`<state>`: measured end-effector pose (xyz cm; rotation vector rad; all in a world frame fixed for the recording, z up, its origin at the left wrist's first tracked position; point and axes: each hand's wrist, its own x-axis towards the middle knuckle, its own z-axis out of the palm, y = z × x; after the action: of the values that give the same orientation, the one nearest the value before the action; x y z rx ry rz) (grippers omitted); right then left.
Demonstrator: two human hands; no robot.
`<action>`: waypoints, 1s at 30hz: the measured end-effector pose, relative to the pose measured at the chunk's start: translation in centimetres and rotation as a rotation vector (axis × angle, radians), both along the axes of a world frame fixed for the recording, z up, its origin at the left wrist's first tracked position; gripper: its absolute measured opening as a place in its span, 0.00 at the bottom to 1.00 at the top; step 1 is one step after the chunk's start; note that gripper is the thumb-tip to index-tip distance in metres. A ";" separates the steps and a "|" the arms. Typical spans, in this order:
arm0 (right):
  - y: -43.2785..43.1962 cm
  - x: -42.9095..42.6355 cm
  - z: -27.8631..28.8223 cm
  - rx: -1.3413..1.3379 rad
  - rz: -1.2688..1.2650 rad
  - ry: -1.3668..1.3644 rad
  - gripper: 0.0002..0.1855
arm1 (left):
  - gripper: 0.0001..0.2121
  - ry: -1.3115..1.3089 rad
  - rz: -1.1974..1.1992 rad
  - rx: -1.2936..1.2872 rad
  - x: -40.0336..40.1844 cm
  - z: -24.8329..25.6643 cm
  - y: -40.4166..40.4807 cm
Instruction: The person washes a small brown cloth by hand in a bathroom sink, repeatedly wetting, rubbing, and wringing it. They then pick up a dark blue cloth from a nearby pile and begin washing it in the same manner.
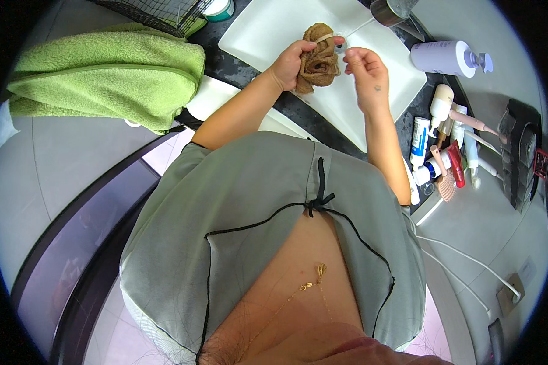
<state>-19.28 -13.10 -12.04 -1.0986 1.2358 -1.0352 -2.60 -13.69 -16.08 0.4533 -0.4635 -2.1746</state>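
A rolled brown cloth (320, 70), with a light elastic band (324, 38) around its upper part, is in my left hand (288, 61) over the white rectangular basin (265, 27). My left thumb presses the cloth near the band, and a fingertip shows on its far side. Just right of the cloth is my right hand (370, 73), raised over the basin with its fingers curled and thumb near the index finger. Whether anything thin lies between those fingertips cannot be told. Beyond the hands, the metal faucet (388, 10) reaches over the basin's far edge.
A green towel (109, 82) and a black wire basket (160, 13) are at the left, near a lidded jar (219, 10). A lavender pump bottle (443, 58), a hairbrush (445, 185), a red tube (456, 164) and several bottles crowd the dark counter (230, 66) on the right.
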 end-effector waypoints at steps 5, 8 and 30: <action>0.2 0.4 -1.1 -0.009 0.066 0.060 0.08 | 0.23 -0.012 0.026 0.026 -0.3 0.5 0.2; -0.7 -1.0 -0.8 0.012 -0.129 -0.116 0.10 | 0.22 -0.002 0.030 0.006 0.2 0.2 0.2; -2.1 -6.6 1.7 0.106 -0.138 -0.634 0.10 | 0.22 -0.152 -0.021 -0.113 -0.1 -0.1 -0.2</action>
<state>-25.88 -15.21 -10.35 -0.5368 0.8419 -1.2791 -2.72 -13.93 -16.17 0.5549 -0.6736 -2.1301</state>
